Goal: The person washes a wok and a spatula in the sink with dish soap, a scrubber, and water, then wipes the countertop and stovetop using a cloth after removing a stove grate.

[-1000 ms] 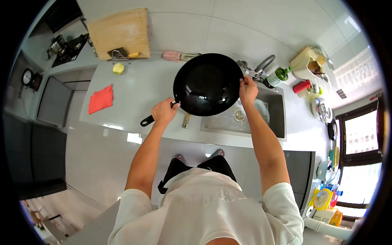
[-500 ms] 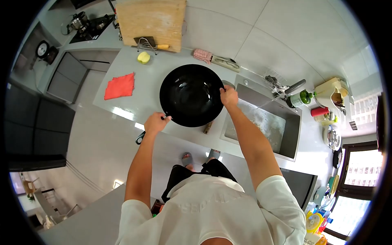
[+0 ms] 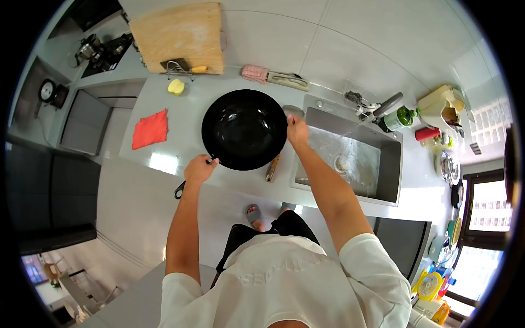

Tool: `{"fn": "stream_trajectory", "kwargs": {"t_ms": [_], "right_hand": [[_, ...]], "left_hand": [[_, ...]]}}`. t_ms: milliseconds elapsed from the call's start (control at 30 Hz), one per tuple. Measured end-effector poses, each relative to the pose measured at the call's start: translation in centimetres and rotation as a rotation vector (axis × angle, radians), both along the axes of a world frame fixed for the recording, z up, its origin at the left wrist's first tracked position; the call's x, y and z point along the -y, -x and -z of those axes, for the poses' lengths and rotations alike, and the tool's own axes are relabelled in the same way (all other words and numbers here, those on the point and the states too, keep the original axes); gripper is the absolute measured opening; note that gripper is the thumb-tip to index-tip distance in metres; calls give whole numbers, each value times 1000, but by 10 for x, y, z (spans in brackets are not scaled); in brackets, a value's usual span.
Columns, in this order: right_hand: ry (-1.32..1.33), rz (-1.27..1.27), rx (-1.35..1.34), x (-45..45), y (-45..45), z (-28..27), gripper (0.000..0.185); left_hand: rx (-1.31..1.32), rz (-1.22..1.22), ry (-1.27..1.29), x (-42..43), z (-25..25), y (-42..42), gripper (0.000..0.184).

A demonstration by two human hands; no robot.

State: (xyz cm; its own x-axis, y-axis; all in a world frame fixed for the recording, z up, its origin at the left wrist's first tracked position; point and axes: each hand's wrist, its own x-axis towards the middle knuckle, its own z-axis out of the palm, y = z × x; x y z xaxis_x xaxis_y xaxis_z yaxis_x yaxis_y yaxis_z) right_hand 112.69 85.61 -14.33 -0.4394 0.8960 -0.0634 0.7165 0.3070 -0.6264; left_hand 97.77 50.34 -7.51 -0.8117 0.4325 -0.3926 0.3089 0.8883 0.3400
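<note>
A black wok (image 3: pixel 244 129) with a glossy inside is held over the counter, its open side facing up. My left hand (image 3: pixel 200 169) is closed around its long handle, whose black end (image 3: pixel 179 189) sticks out below the hand. My right hand (image 3: pixel 297 130) grips the opposite rim of the wok, close to the sink's left edge. A grey round object (image 3: pixel 293 111) shows partly behind that hand. Beside the wok's lower right lies a narrow brown object (image 3: pixel 273 168). I cannot tell whether the wok's bottom touches the counter.
To the right is a sink (image 3: pixel 391 167) with foamy water and a faucet (image 3: pixel 387 104). A red cloth (image 3: pixel 150 129) and a yellow-green fruit piece (image 3: pixel 176 87) lie on the left. A cutting board (image 3: pixel 180 35) leans behind a knife rack (image 3: pixel 178 68). A green bottle (image 3: pixel 402 117) stands behind the sink.
The view has shifted, so most things sit farther left. The wok has moved slightly left, away from the sink, with both hands on it. More of the brown object shows.
</note>
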Motion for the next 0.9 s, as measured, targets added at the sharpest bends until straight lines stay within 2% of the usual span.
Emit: {"fn": "stream_trajectory", "kwargs": {"t_ms": [167, 233, 267, 333, 467, 567, 767, 867, 900], "right_hand": [[158, 33, -29, 12, -38, 51, 28], [231, 83, -35, 25, -43, 65, 23], [238, 90, -37, 27, -42, 71, 23], [593, 235, -146, 29, -40, 76, 29], [634, 235, -304, 29, -46, 82, 27], [497, 173, -204, 24, -71, 57, 27], [375, 52, -364, 23, -89, -8, 23], [424, -37, -466, 51, -70, -59, 18], [525, -59, -381, 68, -61, -79, 18]], "left_hand": [[-109, 105, 113, -22, -14, -17, 48], [-574, 133, -49, -31, -7, -27, 45], [-607, 151, -77, -35, -3, -30, 44], [-620, 195, -137, -45, -1, -38, 41], [-550, 263, -248, -58, 8, -51, 32], [-534, 283, -272, -60, 15, -56, 26], [-491, 239, -310, -53, 3, -57, 25], [-490, 212, -335, -44, -9, -54, 25], [-480, 198, -336, -41, -14, -51, 25]]}}
